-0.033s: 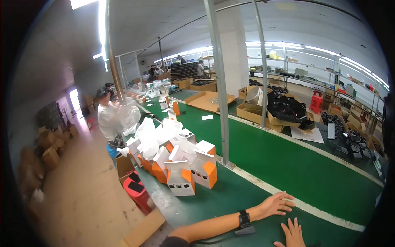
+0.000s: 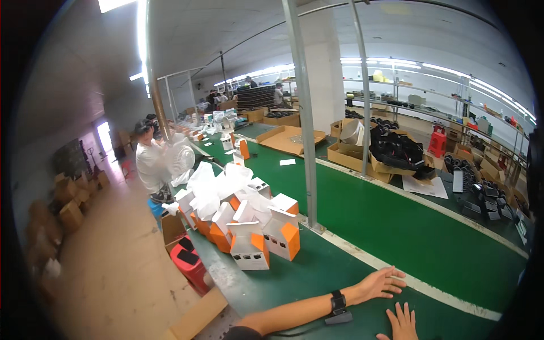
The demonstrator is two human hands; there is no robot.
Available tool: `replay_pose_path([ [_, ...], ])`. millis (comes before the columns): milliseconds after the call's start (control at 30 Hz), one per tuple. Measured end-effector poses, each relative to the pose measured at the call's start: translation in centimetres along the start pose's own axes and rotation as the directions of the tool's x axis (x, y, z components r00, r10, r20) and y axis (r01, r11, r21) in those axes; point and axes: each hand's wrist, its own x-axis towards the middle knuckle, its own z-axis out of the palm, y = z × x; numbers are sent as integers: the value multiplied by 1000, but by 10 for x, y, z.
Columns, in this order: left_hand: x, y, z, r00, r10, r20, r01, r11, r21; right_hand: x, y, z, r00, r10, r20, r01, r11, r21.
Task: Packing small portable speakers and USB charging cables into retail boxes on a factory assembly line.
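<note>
The table (image 2: 362,226) is covered in a smooth, matt green mat. Beside its metal post (image 2: 303,119) (dull grey, lightly shiny) stand white-and-orange cardboard boxes (image 2: 266,235) with a smooth printed finish. Behind the post lie brown, rough-looking corrugated cartons (image 2: 292,139). The left hand (image 2: 382,283) lies flat on the mat.

The person's left arm stretches in from the lower edge, bare forearm laid along the green table (image 2: 362,226), a black band with a small dark unit strapped at the wrist. The left hand (image 2: 381,283) lies flat and empty on that table, palm down, fingers spread and pointing toward its white edge stripe. The right hand (image 2: 401,324) shows only in part at the bottom of the view, fingers splayed and pressed to the same table, just below the left hand and apart from it, holding nothing.
</note>
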Motion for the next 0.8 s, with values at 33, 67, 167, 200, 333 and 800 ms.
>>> replay_pose_path([
  [33, 4, -14, -19, 1000, 7, -6, -7, 999, -53, 3, 0, 5, 1000, -22, -13, 22, 999, -44],
  [67, 5, -17, -22, 1000, 14, -7, -15, 994, -111, 4, 3, 7, 999, -41, -22, 39, 995, -90],
  [167, 4, -16, -36, 994, 92, 60, -86, 992, -91, 2, 4, 7, 999, -49, -8, 48, 996, -78],
  [200, 3, -17, -35, 994, 97, 47, -92, 991, -101, 1, 4, 7, 999, -35, -14, 34, 996, -83],
  [333, 3, -17, -33, 999, 35, 2, -35, 997, -64, 5, 2, 6, 999, -33, 12, 34, 997, -71],
  [800, 3, -14, -24, 996, 85, 9, -85, 996, 10, 3, 11, 9, 998, -47, -33, 44, 996, -74],
])
